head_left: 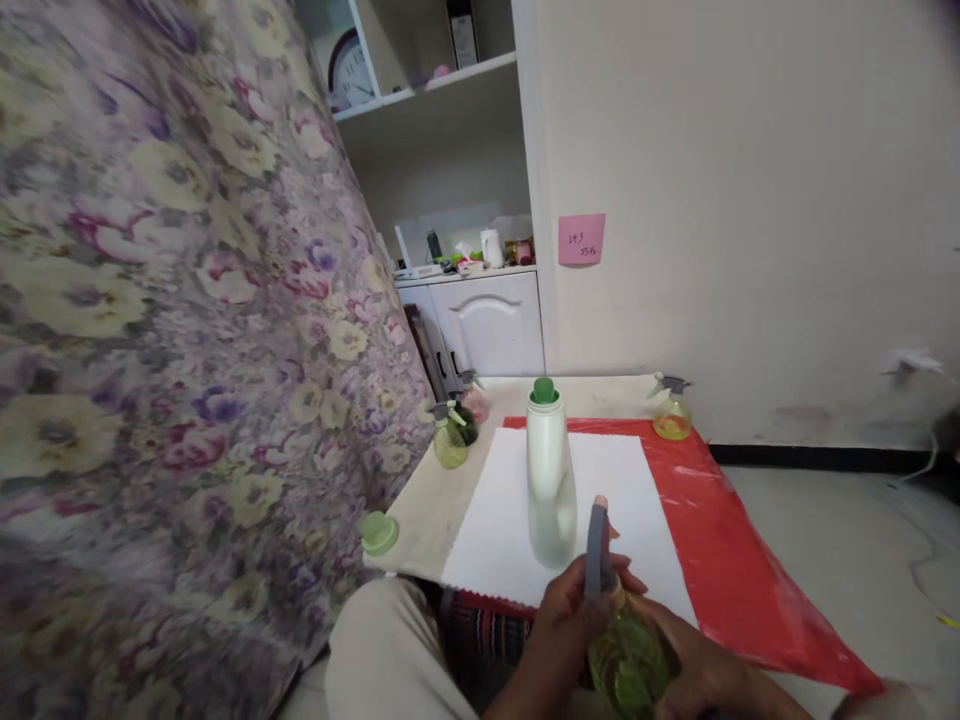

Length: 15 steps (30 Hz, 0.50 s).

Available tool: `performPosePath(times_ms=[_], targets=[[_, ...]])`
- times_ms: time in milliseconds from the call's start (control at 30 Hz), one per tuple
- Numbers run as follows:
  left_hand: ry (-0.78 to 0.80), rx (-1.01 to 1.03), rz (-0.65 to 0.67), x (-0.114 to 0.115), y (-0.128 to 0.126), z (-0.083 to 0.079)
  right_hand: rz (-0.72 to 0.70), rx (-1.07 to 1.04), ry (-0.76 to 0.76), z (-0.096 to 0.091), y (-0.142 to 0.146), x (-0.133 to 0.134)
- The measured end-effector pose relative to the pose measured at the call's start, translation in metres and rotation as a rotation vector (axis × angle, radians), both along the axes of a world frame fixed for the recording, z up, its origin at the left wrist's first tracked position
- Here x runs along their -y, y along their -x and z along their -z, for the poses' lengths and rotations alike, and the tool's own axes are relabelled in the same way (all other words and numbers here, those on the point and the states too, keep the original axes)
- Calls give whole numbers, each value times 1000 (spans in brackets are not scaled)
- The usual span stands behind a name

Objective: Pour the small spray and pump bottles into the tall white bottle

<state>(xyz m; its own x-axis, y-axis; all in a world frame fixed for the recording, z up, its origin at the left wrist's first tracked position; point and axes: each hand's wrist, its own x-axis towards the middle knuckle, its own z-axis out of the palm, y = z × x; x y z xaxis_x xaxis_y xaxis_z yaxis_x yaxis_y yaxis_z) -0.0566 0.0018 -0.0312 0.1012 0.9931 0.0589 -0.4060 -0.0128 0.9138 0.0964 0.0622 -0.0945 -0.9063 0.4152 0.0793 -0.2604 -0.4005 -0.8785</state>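
Note:
Both my hands hold a small green spray bottle [628, 660] with a grey trigger head at the bottom of the view. My left hand [559, 625] wraps round its neck and head. My right hand [701, 670] grips the bottle's body from the right. Just beyond them a tall white bottle [550, 485] with a green cap stands upright on a white cloth [622, 490]. The cloth lies on a red plastic sheet [720, 530] over a low table.
Three more small spray bottles stand on the table: green [449, 440] and pink [475, 400] at the far left, yellow-green [672, 412] at the far right. A loose green cap [379, 532] sits at the table's left corner. A floral mattress [165, 350] leans at left.

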Motion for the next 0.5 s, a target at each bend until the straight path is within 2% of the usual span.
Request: performPosePath(times_ms=[167,267,367,433,500], targets=[[18,107,29,7,10,-6,-32,7,20,4,10,8],[60,134,-3,7,13,0,69,-3,20,5,19,19],[96,104,-92,7,17,6,203,-55,15,1,29,33],[94,67,-87,9,20,7,257,-87,40,-2,34,42],[99,13,-24,11,25,5,286,-94,88,-4,36,50]])
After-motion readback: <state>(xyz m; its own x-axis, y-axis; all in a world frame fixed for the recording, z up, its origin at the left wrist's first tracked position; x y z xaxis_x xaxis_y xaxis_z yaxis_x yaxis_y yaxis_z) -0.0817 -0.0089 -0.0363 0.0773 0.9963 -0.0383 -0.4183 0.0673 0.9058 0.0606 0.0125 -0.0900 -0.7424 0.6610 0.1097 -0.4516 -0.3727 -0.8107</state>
